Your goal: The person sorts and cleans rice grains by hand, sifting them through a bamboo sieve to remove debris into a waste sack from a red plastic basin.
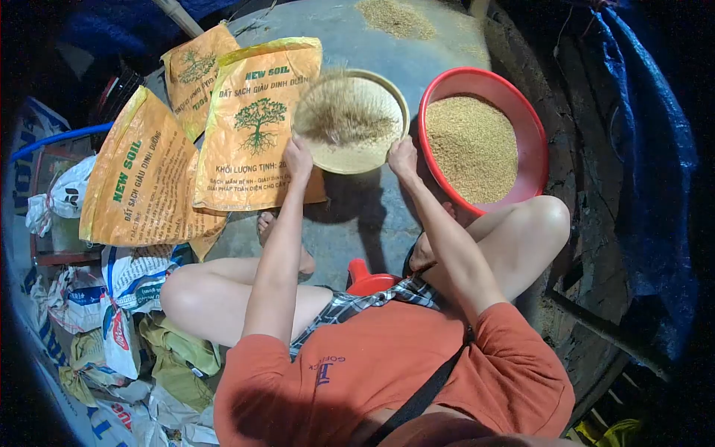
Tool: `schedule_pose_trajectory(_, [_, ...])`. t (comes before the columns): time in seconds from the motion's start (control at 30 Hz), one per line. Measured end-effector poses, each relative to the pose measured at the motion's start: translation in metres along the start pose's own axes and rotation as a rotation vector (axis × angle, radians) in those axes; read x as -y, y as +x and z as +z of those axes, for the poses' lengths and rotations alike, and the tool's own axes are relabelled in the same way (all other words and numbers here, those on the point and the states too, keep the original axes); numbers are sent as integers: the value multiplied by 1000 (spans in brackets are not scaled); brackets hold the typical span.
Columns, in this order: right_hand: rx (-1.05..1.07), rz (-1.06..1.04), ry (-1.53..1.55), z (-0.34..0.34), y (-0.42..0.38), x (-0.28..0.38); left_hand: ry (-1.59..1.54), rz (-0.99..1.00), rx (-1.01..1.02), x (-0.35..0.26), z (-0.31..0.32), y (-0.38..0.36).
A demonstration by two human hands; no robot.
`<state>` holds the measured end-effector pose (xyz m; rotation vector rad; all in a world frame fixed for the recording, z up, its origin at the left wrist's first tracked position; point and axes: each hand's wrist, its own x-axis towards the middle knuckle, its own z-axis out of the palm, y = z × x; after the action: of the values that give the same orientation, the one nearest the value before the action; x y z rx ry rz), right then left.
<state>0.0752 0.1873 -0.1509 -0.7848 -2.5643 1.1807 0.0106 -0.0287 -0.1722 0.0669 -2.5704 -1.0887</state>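
My left hand (pixel 299 158) grips the near left rim of a round, pale winnowing tray (pixel 370 154). On the near right rim, my right hand (pixel 403 156) has its fingers closed around the edge. Above the tray, a spray of grain (pixel 346 118) is blurred in mid-air, spreading towards the left. Both arms reach forward over my bent legs, and the tray is held off the floor with its shadow below. Just right of my right hand stands a red basin (pixel 422 123) with a heap of golden grain (pixel 473 149) in it.
Orange printed sacks (pixel 257 127) lie left of the tray, one partly under its edge. Loose grain (pixel 395 18) is spread on the grey floor (pixel 350 45) ahead. A red plastic item (pixel 369 281) sits between my legs. White and green bags (pixel 179 357) crowd the left; blue tarp (pixel 648 164) hangs right.
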Motion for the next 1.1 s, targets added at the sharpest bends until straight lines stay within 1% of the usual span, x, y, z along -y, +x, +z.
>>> schedule_pose_trajectory(0.03, [39, 69, -26, 3, -3, -5, -7, -103, -10, 2, 4, -8])
schedule_pose_trajectory(0.07, [76, 141, -50, 6, -6, -11, -4, -102, 0, 6, 6, -9])
schedule_pose_trajectory(0.13, [96, 167, -77, 7, -5, -13, 81, -150, 109, 4, 2, -5])
schedule_pose_trajectory(0.17, [102, 156, -62, 7, -2, -12, 81, -142, 114, 3, -1, -1])
schedule_pose_trajectory(0.2, [106, 141, -47, 3, 1, -4, 29, -124, 61, -3, -5, 5])
schedule_pose_trajectory(0.23, [58, 87, -12, -4, 1, 8, -25, -104, 6, -16, -13, 12])
schedule_pose_trajectory(0.27, [46, 83, -8, -10, 1, 19, -32, -94, 3, -30, -20, 18])
schedule_pose_trajectory(0.33, [-168, -147, 168, -19, 1, 36, -277, 7, -164, -67, -43, 22])
schedule_pose_trajectory(0.37, [-283, -255, 294, -17, 3, 40, -238, 84, -281, -67, -40, 28])
schedule_pose_trajectory(0.4, [-278, -254, 292, -15, 6, 37, -235, 79, -282, -64, -37, 31])
schedule_pose_trajectory(0.47, [-108, -121, 112, -10, 14, 27, -203, 77, -149, -46, -31, 34])
schedule_pose_trajectory(0.5, [-31, -57, 46, -10, 15, 24, -163, 26, -40, -15, -14, 34])
schedule_pose_trajectory(0.53, [33, -15, -9, -6, 14, 17, -126, -66, 9, -10, -12, 27])
schedule_pose_trajectory(0.6, [86, 51, -53, 1, 8, 3, 38, -90, 34, -3, -9, 12])
schedule_pose_trajectory(0.63, [85, 53, -52, 4, 9, -2, 39, -88, 36, -1, -9, 10])
schedule_pose_trajectory(0.7, [236, 171, -86, 6, 10, -6, 67, -75, 78, -2, -10, 7])
schedule_pose_trajectory(0.73, [231, 176, -84, 4, 10, -4, 66, -69, 83, -4, -11, 7])
schedule_pose_trajectory(0.8, [93, 106, -41, -1, 10, 9, 0, -34, -50, -17, -17, 14])
schedule_pose_trajectory(0.83, [5, 32, 3, -6, 9, 18, -166, 14, -135, -34, -24, 17])
schedule_pose_trajectory(0.87, [-9, 28, 6, -11, 10, 28, -175, 26, -137, -46, -29, 22])
schedule_pose_trajectory(0.93, [-153, -128, 186, -18, 9, 37, -210, 32, -277, -63, -37, 26])
schedule_pose_trajectory(0.97, [-98, -76, 150, -19, 13, 37, -223, 23, -233, -70, -42, 26])
schedule_pose_trajectory(1.0, [-88, -74, 148, -18, 16, 33, -217, 15, -233, -63, -38, 26])
schedule_pose_trajectory(1.07, [40, 38, -1, -14, 17, 22, -119, 38, -73, -28, -16, 23])
schedule_pose_trajectory(1.1, [96, 99, -42, -17, 12, 22, -53, -3, -10, -7, -4, 18])
